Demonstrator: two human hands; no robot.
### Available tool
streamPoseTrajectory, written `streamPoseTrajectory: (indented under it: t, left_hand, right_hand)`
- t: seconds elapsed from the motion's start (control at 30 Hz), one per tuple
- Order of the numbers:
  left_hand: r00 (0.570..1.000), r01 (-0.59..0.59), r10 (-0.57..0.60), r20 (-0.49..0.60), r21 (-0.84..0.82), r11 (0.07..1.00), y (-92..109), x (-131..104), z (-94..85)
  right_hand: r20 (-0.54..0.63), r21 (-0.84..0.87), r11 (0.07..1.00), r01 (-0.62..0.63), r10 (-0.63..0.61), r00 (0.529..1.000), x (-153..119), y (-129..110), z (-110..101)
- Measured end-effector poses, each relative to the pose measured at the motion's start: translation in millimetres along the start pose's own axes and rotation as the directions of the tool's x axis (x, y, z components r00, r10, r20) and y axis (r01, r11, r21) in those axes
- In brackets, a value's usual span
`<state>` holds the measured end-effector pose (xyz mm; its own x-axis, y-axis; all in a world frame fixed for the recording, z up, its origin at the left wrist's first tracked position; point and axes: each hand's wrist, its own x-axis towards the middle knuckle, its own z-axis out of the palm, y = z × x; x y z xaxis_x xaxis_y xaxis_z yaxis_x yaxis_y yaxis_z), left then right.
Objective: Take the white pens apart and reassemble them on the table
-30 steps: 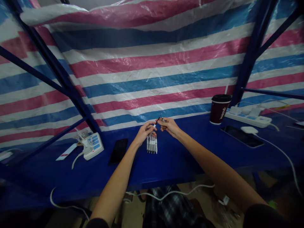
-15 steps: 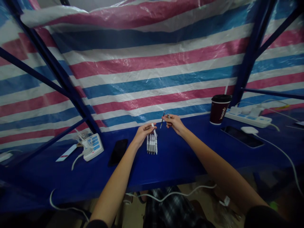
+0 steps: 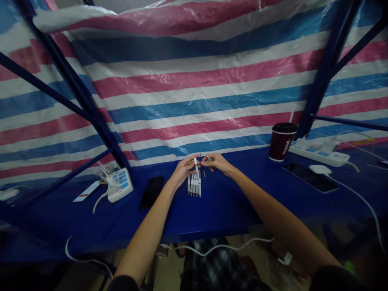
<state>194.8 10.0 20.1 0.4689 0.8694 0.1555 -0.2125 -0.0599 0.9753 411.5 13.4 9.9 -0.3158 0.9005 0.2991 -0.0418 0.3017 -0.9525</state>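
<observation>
My left hand point(image 3: 182, 172) is closed on a white pen barrel point(image 3: 196, 163), which slants above a row of white and grey pens point(image 3: 193, 188) lying side by side on the blue table. Close beside it, my right hand point(image 3: 219, 163) pinches a thin pen refill point(image 3: 204, 173), whose lower end shows under the fingers. A small grey piece point(image 3: 208, 158) also shows at the right fingertips; what it is I cannot make out. The fingertips of both hands nearly meet.
A dark phone point(image 3: 151, 192) and a white power strip point(image 3: 120, 186) lie to the left. On the right stand a lidded cup with a straw point(image 3: 282, 142), another power strip point(image 3: 321, 155) and a second phone point(image 3: 309, 178) with a white cable. Striped sheeting hangs behind the table.
My right hand has moved left and slightly down, bringing the refill close to the pen barrel. My left hand stays nearly in place, still holding the barrel.
</observation>
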Motion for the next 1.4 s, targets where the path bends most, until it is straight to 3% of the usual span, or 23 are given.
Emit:
streamPoseTrajectory:
  t: [0.47, 0.97, 1.4]
  left_hand:
    - [0.999, 0.015, -0.016, -0.035, -0.025, 1.000, -0.5, 0.1, 3.5]
    - [0.999, 0.036, -0.034, 0.021, -0.098, 0.995, 0.6, -3.2, 7.6]
    - [0.999, 0.036, -0.036, -0.005, -0.083, 0.996, 2.1, -2.8, 4.8]
  right_hand:
    - [-0.014, 0.002, 1.000, -0.010, 0.010, 1.000, 0.3, 1.4, 1.7]
    - [-0.003, 0.045, 0.999, -0.028, 0.028, 1.000, -0.1, 0.3, 1.9]
    - [-0.024, 0.018, 0.999, -0.042, 0.043, 0.999, 0.8, 1.1, -1.2]
